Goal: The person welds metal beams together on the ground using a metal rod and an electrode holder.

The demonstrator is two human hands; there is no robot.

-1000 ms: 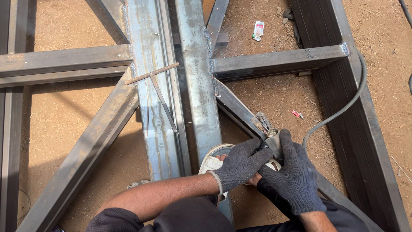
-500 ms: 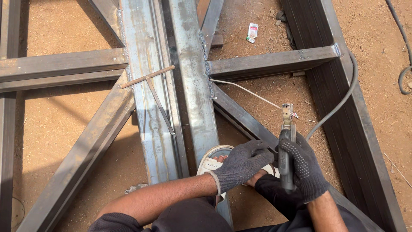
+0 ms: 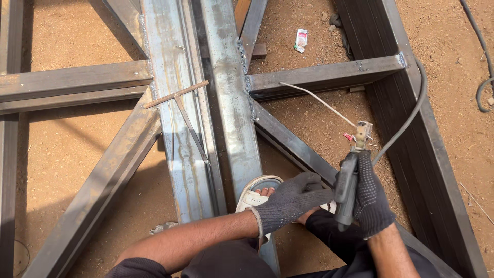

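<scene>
sandy ground [image 3: 319,113], electrode holder [image 3: 347,188] in right hand [image 3: 373,198]

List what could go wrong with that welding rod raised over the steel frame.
The right hand grips the electrode holder, and its welding rod ends close to a steel cross member: it might strike an arc early. A sandalled foot with bare toes lies near the joints, open to spatter. The cable drapes over the frame and may snag.
</scene>
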